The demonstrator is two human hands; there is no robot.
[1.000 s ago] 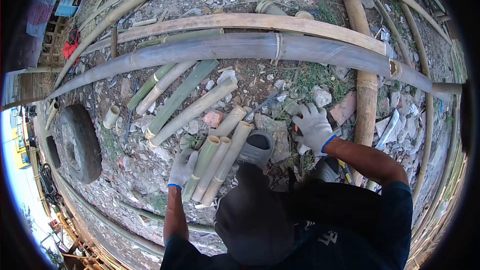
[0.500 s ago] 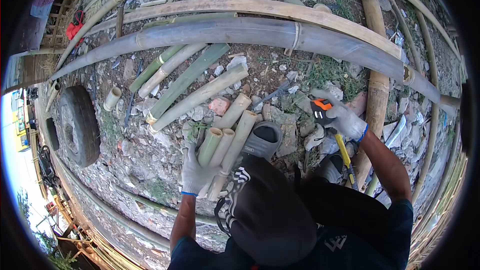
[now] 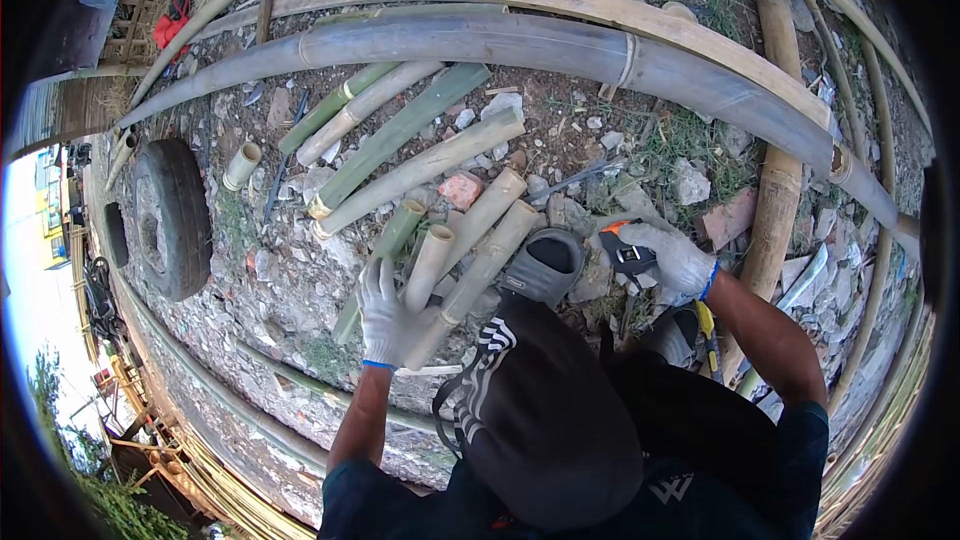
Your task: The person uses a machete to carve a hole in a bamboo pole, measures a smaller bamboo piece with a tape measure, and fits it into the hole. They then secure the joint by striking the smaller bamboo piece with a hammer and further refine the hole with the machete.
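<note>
My right hand (image 3: 672, 258), in a pale work glove with a blue cuff, is closed around an orange-and-black tape measure (image 3: 628, 255). My gloved left hand (image 3: 382, 315) lies with fingers stretched out over a green bamboo piece (image 3: 402, 221). Beside its thumb, which is blurred, a short pale bamboo piece (image 3: 431, 262) leans; its lower end is partly hidden. Two longer pale pieces, a front one (image 3: 490, 262) and one behind it (image 3: 487, 212), lie just right of it. A yellow-and-black tool (image 3: 709, 335) rests under my right forearm.
A grey clog (image 3: 543, 265) stands on rubble between my hands. Further off lie several bamboo lengths (image 3: 425, 172) and a long thick bamboo pole (image 3: 470, 38) crossing the view. A tyre (image 3: 176, 220) is at left, and an upright bamboo stub (image 3: 242, 166) stands nearby.
The green piece and the short pale piece have shifted left, apart from the longer pieces. My left fingers have spread over the green one. My right hand has moved slightly down and left with the tape measure.
</note>
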